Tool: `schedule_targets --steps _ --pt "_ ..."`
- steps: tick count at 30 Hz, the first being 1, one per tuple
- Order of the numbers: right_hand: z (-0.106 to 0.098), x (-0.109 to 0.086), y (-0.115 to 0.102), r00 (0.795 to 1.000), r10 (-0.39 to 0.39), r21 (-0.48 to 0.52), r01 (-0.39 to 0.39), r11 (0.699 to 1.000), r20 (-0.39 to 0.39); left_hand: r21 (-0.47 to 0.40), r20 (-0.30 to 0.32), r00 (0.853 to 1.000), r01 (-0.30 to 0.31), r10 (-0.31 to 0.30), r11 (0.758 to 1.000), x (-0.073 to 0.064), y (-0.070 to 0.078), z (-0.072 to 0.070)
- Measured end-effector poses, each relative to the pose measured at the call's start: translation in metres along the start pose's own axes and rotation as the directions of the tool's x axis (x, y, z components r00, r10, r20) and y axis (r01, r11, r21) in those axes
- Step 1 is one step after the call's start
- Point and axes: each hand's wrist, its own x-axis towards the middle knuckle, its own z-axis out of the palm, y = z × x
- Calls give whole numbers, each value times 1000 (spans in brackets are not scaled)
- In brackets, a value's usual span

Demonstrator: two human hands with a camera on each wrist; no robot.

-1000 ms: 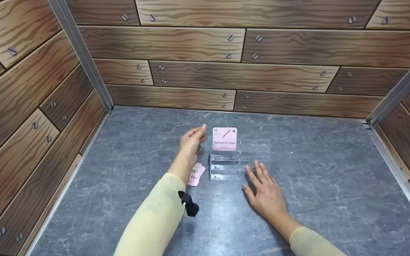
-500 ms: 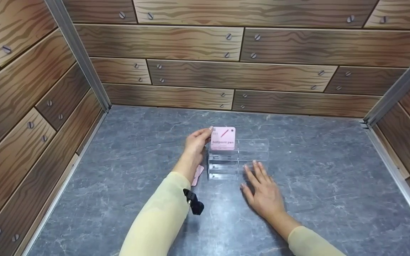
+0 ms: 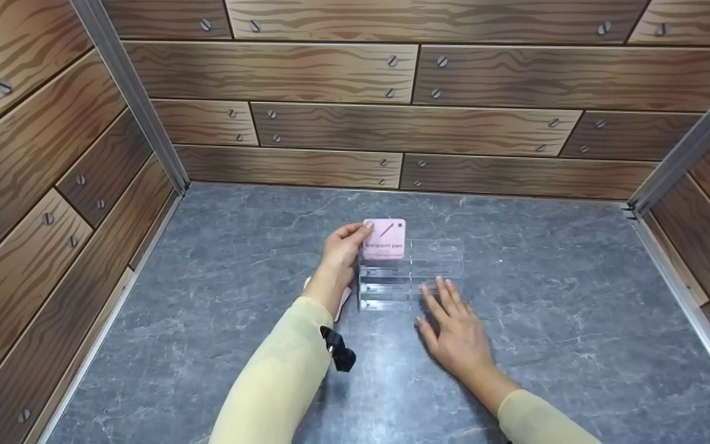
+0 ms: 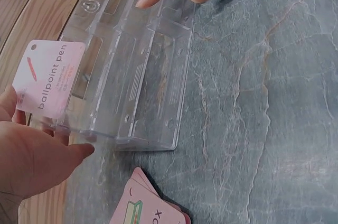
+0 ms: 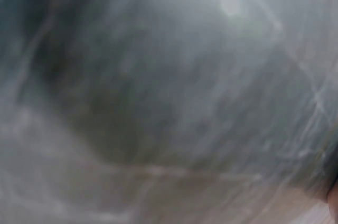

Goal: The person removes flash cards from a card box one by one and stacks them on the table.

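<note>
A pink card [image 3: 384, 239] printed "ballpoint pen" stands upright in the rear left slot of a clear plastic tiered rack [image 3: 435, 266]. My left hand [image 3: 338, 254] pinches the card's left edge between thumb and fingers; the left wrist view shows this hand [image 4: 39, 155] beside the rack's end. With fingers spread, my right hand [image 3: 458, 339] lies at the rack's front right, fingertips overlapping its corner. Several pink cards [image 4: 145, 205] lie in a loose pile on the tabletop, mostly hidden under the left forearm in the head view. The right wrist view is blurred.
The grey marbled tabletop [image 3: 552, 296] is bounded by wood-patterned walls [image 3: 324, 166] at the back and both sides. Metal posts [image 3: 167, 154] run up the corners. A black wrist camera [image 3: 339, 350] sticks out from the left sleeve.
My left hand has come rightward to the ballpoint pen card and taken its left edge. The right hand keeps its place at the rack.
</note>
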Motion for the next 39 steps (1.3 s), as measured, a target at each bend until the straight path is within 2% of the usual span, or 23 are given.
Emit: schedule_targets --steps 7,14,24,39 --pt "0 1 1 1000 -7 -1 7 1000 -8 -6 -35 999 -5 5 1000 2 0 1" --pt "0 2 1 1000 -17 -3 17 1000 -15 -37 -57 996 -65 63 997 3 1 2" --pt "0 2 0 1000 -16 -4 15 1000 -19 -26 -50 993 -110 108 994 5 1 -1" --pt "2 0 1 1000 -9 -5 9 1000 -19 -3 -32 996 -88 88 996 4 5 -3"
